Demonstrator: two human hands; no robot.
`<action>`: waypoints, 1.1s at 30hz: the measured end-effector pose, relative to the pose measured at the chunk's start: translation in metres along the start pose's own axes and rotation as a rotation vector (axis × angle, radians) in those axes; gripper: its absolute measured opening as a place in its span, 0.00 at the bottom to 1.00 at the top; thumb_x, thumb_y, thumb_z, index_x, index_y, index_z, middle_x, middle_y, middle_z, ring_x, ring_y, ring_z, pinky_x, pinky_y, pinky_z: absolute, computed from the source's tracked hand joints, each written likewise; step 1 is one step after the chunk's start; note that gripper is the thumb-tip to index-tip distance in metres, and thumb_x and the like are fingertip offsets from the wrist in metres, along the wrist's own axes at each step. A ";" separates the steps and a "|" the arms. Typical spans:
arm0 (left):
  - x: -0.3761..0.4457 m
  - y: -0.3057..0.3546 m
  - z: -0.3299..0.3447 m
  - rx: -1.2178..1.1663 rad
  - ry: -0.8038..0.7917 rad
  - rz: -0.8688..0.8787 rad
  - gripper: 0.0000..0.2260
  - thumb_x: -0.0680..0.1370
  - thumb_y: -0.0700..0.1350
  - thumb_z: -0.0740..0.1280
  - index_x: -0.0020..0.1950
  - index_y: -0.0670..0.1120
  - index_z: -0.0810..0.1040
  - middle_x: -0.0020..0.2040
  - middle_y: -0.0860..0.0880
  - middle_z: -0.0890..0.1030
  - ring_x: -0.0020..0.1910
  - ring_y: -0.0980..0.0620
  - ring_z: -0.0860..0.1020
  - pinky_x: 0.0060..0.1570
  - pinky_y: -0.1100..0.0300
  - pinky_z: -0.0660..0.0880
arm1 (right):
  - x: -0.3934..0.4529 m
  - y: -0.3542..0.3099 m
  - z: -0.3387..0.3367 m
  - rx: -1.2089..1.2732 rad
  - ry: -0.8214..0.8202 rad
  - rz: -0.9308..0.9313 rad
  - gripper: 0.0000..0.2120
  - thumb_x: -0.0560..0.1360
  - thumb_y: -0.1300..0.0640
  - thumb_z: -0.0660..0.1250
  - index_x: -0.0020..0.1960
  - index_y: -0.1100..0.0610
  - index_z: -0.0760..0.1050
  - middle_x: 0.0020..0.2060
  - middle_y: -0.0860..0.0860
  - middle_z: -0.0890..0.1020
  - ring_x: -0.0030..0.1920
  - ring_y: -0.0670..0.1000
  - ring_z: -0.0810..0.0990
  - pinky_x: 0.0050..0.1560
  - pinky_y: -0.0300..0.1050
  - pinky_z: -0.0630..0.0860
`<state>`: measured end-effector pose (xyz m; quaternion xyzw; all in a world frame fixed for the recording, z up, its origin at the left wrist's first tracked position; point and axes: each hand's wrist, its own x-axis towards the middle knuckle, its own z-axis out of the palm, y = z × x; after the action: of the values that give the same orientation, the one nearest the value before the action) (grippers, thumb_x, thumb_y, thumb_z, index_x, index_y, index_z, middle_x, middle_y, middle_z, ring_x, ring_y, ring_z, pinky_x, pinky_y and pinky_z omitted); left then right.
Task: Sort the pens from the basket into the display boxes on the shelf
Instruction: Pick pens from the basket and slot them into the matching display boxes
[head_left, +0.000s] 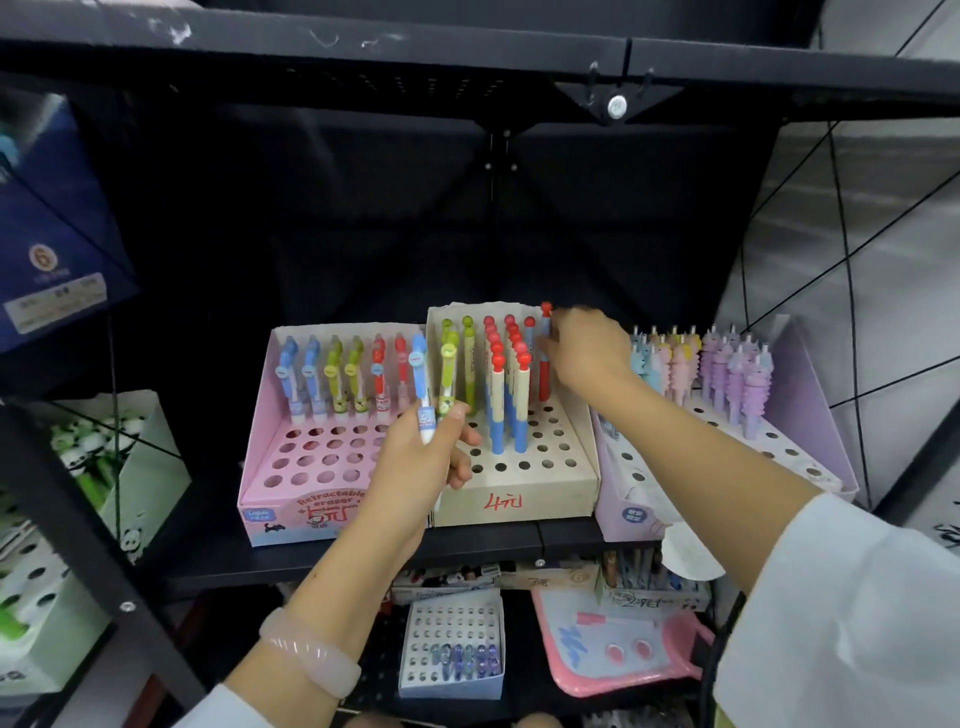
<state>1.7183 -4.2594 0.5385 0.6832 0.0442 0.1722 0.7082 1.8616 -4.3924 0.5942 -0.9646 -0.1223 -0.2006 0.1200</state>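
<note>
Three display boxes stand side by side on the black shelf: a pink box (270, 457) at left, a cream box (524, 499) in the middle and a lilac box (810, 462) at right. My left hand (421, 462) grips two pens upright, a blue-capped pen (423, 395) and a green-capped pen (447, 379), in front of the gap between the pink and cream boxes. My right hand (587, 348) pinches a red pen (544, 358) standing at the back right corner of the cream box. The basket is out of view.
The shelf's black front edge (467, 551) runs below the boxes. A lower shelf holds a small white pen box (452, 644) and a pink board (618, 644). Panda-themed white boxes (130, 467) stand at left, a dark blue box (57, 218) above them. The upper shelf overhangs.
</note>
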 end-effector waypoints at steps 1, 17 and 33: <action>0.000 0.000 -0.001 0.005 0.001 0.000 0.06 0.80 0.46 0.60 0.52 0.46 0.75 0.31 0.54 0.79 0.23 0.57 0.71 0.24 0.66 0.69 | 0.000 -0.002 0.002 -0.045 0.004 0.016 0.09 0.77 0.57 0.62 0.53 0.61 0.75 0.51 0.57 0.77 0.48 0.58 0.78 0.39 0.44 0.67; -0.010 0.009 0.003 -0.043 -0.022 0.025 0.07 0.80 0.44 0.59 0.51 0.46 0.76 0.29 0.55 0.78 0.23 0.57 0.71 0.23 0.66 0.68 | -0.047 -0.049 -0.046 0.682 -0.201 -0.361 0.09 0.76 0.50 0.65 0.54 0.52 0.75 0.41 0.43 0.80 0.41 0.37 0.75 0.39 0.16 0.63; -0.011 0.008 -0.036 -0.025 0.107 -0.058 0.07 0.81 0.41 0.58 0.51 0.43 0.75 0.26 0.54 0.76 0.20 0.57 0.62 0.18 0.68 0.58 | -0.027 -0.049 -0.029 0.711 0.093 -0.144 0.08 0.76 0.55 0.65 0.53 0.55 0.73 0.43 0.47 0.80 0.47 0.49 0.79 0.53 0.49 0.76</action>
<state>1.6957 -4.2284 0.5427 0.6625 0.0996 0.1884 0.7181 1.8136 -4.3597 0.6173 -0.8415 -0.2463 -0.1969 0.4386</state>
